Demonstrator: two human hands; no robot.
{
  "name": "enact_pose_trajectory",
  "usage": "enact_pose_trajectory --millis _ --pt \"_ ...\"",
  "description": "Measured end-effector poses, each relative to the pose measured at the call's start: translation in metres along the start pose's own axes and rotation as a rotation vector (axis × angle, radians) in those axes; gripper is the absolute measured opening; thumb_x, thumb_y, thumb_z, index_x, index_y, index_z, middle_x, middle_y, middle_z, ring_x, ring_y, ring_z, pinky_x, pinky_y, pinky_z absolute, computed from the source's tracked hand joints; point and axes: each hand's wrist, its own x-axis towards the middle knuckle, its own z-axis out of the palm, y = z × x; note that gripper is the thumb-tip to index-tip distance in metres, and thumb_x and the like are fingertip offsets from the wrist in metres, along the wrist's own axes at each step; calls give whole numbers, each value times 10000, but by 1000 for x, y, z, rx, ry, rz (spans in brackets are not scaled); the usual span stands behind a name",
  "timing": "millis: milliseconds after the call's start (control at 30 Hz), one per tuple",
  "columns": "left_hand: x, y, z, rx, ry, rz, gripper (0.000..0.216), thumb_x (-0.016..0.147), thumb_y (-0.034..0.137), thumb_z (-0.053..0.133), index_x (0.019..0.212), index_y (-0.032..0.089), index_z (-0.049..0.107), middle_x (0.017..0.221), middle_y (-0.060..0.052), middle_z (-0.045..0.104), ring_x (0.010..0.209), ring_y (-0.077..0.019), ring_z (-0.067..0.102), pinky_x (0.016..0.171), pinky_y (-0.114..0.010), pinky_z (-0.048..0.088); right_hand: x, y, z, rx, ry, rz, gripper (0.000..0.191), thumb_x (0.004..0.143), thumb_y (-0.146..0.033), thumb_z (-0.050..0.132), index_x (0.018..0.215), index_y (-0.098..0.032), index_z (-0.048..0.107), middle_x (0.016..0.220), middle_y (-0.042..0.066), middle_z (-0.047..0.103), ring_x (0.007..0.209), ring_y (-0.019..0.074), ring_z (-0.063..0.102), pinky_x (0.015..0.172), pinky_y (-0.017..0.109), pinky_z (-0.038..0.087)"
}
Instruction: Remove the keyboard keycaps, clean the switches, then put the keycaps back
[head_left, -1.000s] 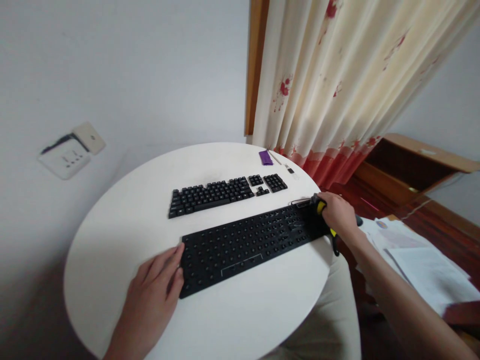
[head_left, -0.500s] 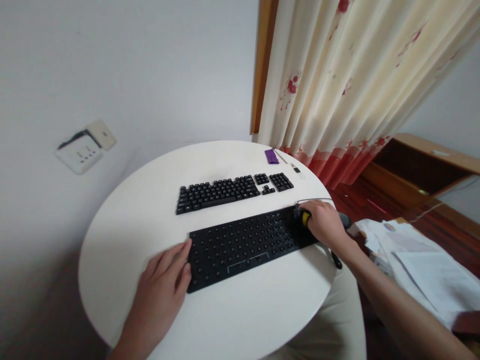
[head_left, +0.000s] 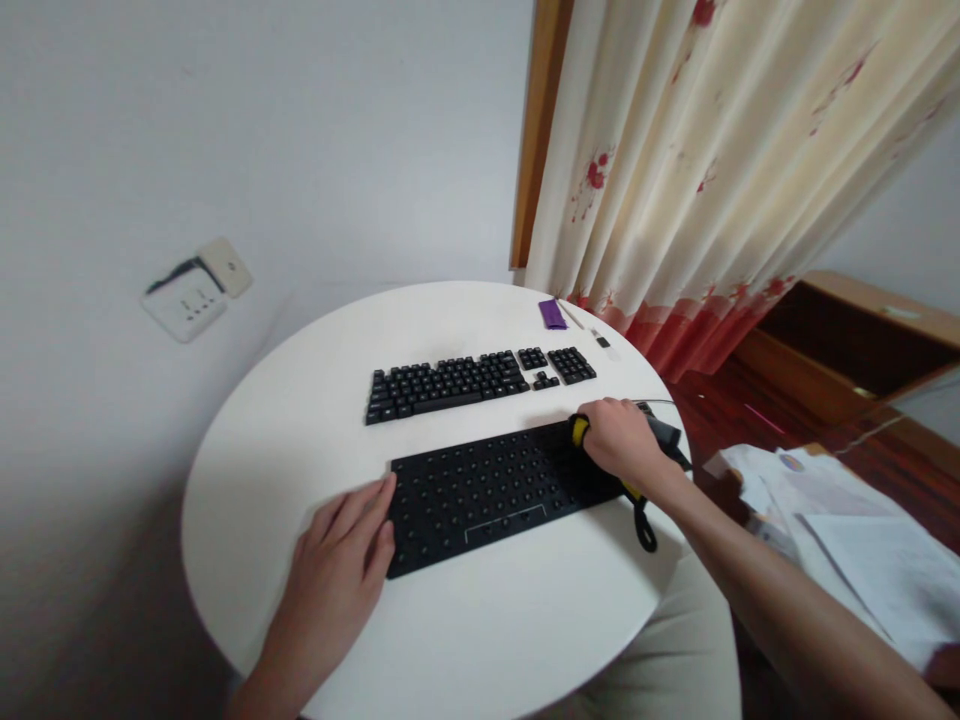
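Note:
A black keyboard base [head_left: 480, 490] with its keycaps off and bare switch stems showing lies at a slant on the white round table. My left hand [head_left: 341, 550] rests at its left end, fingers stretched out and touching the edge. Over the right part of the base, my right hand [head_left: 622, 440] is closed around a black-and-yellow handheld tool [head_left: 580, 430] with a dark looped strap [head_left: 643, 528]. Most of the tool is hidden by the hand, so its exact kind cannot be told. Behind the base, loose black keycaps [head_left: 450, 385] are laid out in keyboard order.
A purple packet [head_left: 553, 314], a thin stick [head_left: 571, 315] and a small clear-and-black item [head_left: 601, 339] lie near the table's [head_left: 247, 420] far right edge. A thin cable [head_left: 660, 402] runs off the right side. Papers [head_left: 847, 540] are stacked to the right, below a curtain [head_left: 697, 180].
My right hand has moved left over the keyboard base with the tool, and the strap swings along. My left hand stays at the base's left end. The view has shifted slightly.

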Motion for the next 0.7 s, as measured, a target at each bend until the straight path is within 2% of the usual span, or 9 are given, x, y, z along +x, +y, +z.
enact_pose_trajectory --millis 200,333,533,633,700 --pt "-1 6 -4 -12 -36 -53 456 973 297 415 1412 209 502 1330 -73 600 1171 -283 511 1005 -478 451 2 -35 -4 60 41 20 265 780 -98 466 870 -165 706 843 122 723 801 257 659 743 330 376" --pt "-1 11 -7 -25 -55 -85 458 977 277 420 1428 234 486 1355 -61 586 1180 -272 503 1018 -478 446 -1 -73 -11 132 22 -73 251 783 -85 474 848 -164 703 839 122 720 795 260 656 735 332 380" --pt "-1 14 -12 -22 -70 -91 455 973 257 431 1422 229 492 1361 -67 580 1195 -271 499 1025 -469 449 -13 -140 -13 389 69 -388 247 771 -53 516 903 -179 682 890 73 716 877 230 616 804 338 389" --pt "-1 14 -12 -17 -72 -81 440 972 258 427 1402 219 513 1351 -72 586 1191 -274 502 1031 -466 445 -21 -156 -10 455 130 -602 209 829 -60 537 950 -181 658 961 51 703 977 218 579 880 344 388" --pt "-1 13 -12 -13 -64 -80 441 973 270 421 1400 216 514 1351 -70 586 1192 -277 501 1042 -465 437 -25 -156 -8 396 149 -739 149 888 -94 540 963 -167 646 997 62 693 1020 224 560 925 362 389"
